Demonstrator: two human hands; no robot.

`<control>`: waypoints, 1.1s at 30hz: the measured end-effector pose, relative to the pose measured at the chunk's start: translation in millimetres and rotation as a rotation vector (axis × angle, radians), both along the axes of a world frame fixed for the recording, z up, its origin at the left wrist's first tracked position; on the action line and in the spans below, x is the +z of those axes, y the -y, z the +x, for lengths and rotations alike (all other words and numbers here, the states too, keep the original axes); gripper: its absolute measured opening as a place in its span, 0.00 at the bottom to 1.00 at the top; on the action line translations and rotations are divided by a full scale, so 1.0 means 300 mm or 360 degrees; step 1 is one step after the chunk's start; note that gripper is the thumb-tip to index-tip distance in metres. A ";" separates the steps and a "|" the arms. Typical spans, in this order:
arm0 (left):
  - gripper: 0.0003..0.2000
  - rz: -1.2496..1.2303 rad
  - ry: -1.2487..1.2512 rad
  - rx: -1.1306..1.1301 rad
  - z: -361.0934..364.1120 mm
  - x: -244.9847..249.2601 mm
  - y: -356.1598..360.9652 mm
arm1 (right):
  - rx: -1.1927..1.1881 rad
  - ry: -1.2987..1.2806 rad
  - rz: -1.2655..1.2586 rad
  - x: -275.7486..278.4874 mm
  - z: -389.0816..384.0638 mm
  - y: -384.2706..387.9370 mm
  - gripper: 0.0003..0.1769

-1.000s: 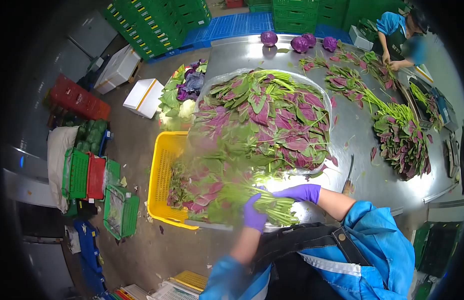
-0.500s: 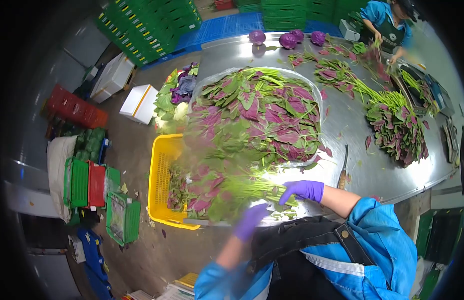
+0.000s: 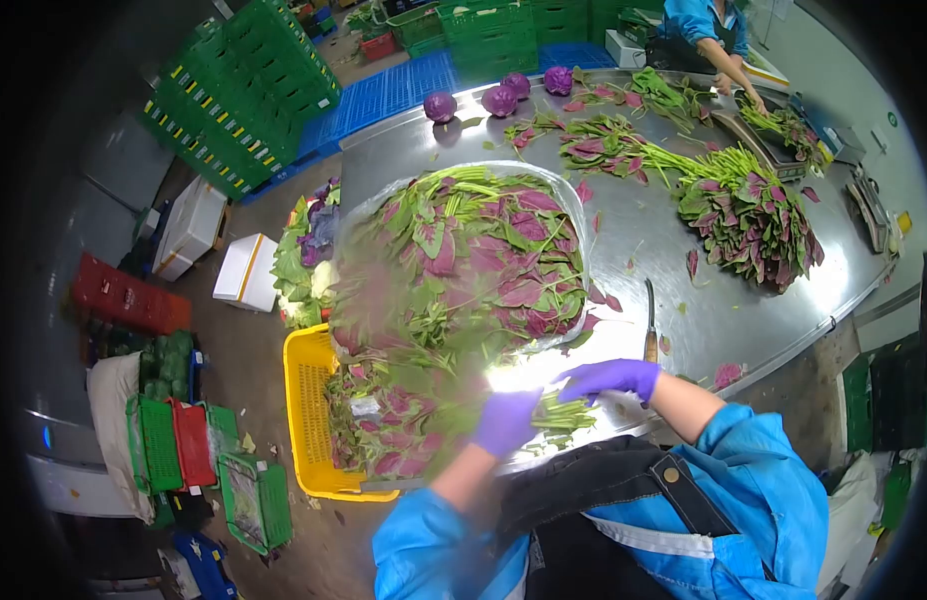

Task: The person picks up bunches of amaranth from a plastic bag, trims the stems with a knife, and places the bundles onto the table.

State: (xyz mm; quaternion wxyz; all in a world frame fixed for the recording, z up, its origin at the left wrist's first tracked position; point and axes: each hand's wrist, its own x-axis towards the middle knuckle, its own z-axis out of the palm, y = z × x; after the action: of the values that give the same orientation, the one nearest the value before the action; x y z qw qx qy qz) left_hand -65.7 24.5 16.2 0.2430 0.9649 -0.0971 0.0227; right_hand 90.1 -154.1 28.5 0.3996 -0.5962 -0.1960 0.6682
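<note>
A bunch of red amaranth (image 3: 418, 415) lies at the front of the metal table, its leaves to the left and its pale green stems (image 3: 565, 412) to the right. Over the middle of the bunch, my left hand (image 3: 506, 423), in a purple glove, is closed round the stalks, partly blurred. My right hand (image 3: 613, 380), gloved the same way, is above the stem ends with its fingers stretched out to the left and apart. Behind both hands, a large heap of loose amaranth (image 3: 483, 260) fills a container lined with clear plastic (image 3: 587, 245).
A knife (image 3: 651, 325) lies right of the heap. A yellow basket (image 3: 305, 420) stands at the table's left edge. Purple cabbages (image 3: 499, 100) and tied-looking amaranth (image 3: 748, 225) sit farther back. Across the table (image 3: 633, 240), a co-worker (image 3: 708, 40) reaches over greens.
My view has turned, shifting the table leftward. My left hand has come up onto the bunch from the near side. My right hand has loosened from the stems, its fingers now stretched out.
</note>
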 end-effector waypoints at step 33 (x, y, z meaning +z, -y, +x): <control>0.26 -0.0468 -0.0189 0.0941 0.038 0.176 -0.238 | -0.0538 0.2090 0.0963 0.024 -0.162 -0.223 0.13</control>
State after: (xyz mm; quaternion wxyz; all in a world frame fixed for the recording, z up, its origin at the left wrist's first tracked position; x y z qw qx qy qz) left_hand -54.3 95.9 68.9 0.3677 0.9056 0.2057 0.0497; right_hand 41.5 -87.2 35.6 0.4443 -0.7588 -0.4759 0.0203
